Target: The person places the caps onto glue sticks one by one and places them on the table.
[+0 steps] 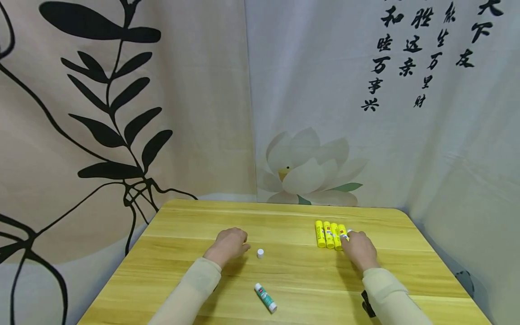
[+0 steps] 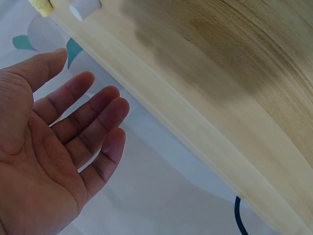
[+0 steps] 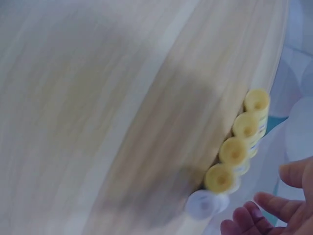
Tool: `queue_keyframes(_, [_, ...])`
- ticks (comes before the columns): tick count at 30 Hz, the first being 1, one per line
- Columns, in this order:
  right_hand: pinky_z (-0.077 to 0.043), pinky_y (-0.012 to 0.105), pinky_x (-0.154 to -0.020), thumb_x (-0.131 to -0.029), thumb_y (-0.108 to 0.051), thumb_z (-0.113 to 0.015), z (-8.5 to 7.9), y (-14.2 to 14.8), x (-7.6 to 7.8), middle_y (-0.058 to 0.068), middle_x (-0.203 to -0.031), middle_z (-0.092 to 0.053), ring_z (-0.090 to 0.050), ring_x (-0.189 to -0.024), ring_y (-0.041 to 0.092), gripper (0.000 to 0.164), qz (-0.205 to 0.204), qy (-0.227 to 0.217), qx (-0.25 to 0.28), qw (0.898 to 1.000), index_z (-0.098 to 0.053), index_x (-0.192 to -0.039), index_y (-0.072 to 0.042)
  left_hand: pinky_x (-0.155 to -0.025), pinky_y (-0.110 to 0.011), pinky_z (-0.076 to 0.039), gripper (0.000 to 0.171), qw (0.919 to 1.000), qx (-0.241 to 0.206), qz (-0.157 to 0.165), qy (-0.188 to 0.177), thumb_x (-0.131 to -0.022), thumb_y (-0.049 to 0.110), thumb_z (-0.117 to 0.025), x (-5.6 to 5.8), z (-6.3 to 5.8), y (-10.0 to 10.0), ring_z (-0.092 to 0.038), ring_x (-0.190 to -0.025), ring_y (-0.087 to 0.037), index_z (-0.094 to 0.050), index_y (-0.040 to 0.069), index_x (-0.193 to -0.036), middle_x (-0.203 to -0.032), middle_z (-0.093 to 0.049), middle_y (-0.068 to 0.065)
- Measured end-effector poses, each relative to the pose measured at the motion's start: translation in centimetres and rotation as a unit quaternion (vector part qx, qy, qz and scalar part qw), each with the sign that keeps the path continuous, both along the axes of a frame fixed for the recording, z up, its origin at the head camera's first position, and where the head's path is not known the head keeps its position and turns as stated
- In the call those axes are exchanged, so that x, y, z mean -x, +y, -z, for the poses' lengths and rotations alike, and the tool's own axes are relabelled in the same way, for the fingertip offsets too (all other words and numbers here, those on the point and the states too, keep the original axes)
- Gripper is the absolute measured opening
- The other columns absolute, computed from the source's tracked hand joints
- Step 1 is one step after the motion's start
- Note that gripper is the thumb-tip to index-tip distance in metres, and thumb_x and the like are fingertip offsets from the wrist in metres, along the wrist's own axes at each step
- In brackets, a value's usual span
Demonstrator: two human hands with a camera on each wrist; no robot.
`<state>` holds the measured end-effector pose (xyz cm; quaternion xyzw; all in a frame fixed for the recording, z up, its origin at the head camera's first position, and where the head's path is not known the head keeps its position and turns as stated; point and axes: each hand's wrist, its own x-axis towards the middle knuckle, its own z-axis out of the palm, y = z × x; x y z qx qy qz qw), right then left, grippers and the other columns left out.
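Note:
Palm showing and fingers loosely bent, my left hand (image 2: 54, 132) is empty in the left wrist view. In the head view this left hand (image 1: 228, 246) hovers over the table, left of a small white cap (image 1: 260, 253). Several yellow glue sticks (image 3: 234, 151) lie side by side in a row. A white-ended stick (image 3: 201, 204) lies at the end of that row. My right hand (image 3: 279, 210) is beside it with fingers relaxed and apart from it. In the head view the right hand (image 1: 360, 249) partly hides this end of the row.
A teal-and-white glue stick (image 1: 266, 298) lies at an angle on the wooden table (image 1: 300, 280), nearer the front. Behind the table hangs a printed cloth (image 1: 211, 113) with leaves, a lotus and black characters.

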<state>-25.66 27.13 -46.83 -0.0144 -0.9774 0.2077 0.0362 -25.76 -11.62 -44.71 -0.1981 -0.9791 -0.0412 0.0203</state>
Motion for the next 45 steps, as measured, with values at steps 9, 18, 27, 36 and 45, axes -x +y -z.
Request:
queue_keyframes(9, [-0.053, 0.056, -0.078, -0.097, -0.024, -0.058, -0.8, -4.2, -0.2, 0.028, -0.108, -0.062, -0.062, -0.098, 0.045, 0.04, -0.027, 0.032, -0.03, 0.999, -0.065, -0.118, 0.009, -0.062, -0.032, -0.053, 0.022, 1.0, -0.007, 0.003, -0.005, -0.092, 0.032, -0.072, 0.7, 0.4, -0.5, -0.063, -0.075, -0.016, -0.07, 0.009, -0.09, -0.086, -0.068, -0.001])
queue_keyframes(18, [-0.054, 0.053, -0.074, -0.095, -0.024, -0.064, -0.5, -7.9, -1.1, 0.025, -0.109, -0.065, -0.064, -0.098, 0.041, 0.034, -0.053, 0.047, -0.029, 0.997, -0.068, -0.114, 0.004, -0.063, -0.034, -0.053, 0.023, 0.9999, -0.002, 0.006, -0.01, -0.092, 0.032, -0.071, 1.1, 0.7, -0.7, -0.064, -0.076, -0.017, -0.069, 0.009, -0.091, -0.086, -0.068, -0.001])
queue_keyframes(27, [-0.055, 0.049, -0.068, -0.093, -0.025, -0.068, 0.1, -10.9, -2.5, 0.017, -0.102, -0.067, -0.066, -0.089, 0.034, 0.03, -0.073, 0.055, -0.029, 0.995, -0.071, -0.111, -0.001, -0.063, -0.034, -0.054, 0.024, 0.9999, -0.003, 0.01, -0.008, -0.092, 0.032, -0.072, 1.6, 0.9, -1.0, -0.064, -0.078, -0.018, -0.07, 0.009, -0.093, -0.088, -0.069, -0.002])
queue_keyframes(36, [-0.056, 0.046, -0.066, -0.091, -0.027, -0.072, 0.9, -13.5, -3.7, 0.014, -0.095, -0.066, -0.066, -0.08, 0.028, 0.029, -0.111, 0.052, -0.035, 0.992, -0.072, -0.105, -0.001, -0.064, -0.034, -0.053, 0.024, 0.9998, -0.003, 0.018, -0.009, -0.092, 0.032, -0.072, 2.2, 0.6, -1.2, -0.064, -0.078, -0.018, -0.069, 0.009, -0.092, -0.087, -0.068, -0.001])
queue_keyframes(45, [-0.056, 0.048, -0.068, -0.091, -0.027, -0.071, 1.5, -15.8, -4.9, 0.014, -0.092, -0.068, -0.067, -0.081, 0.031, 0.028, -0.154, 0.052, -0.027, 0.986, -0.072, -0.1, -0.001, -0.065, -0.034, -0.054, 0.023, 0.9997, -0.006, 0.018, -0.014, -0.092, 0.031, -0.072, 2.8, 0.5, -1.4, -0.064, -0.078, -0.018, -0.07, 0.009, -0.093, -0.088, -0.069, -0.002])
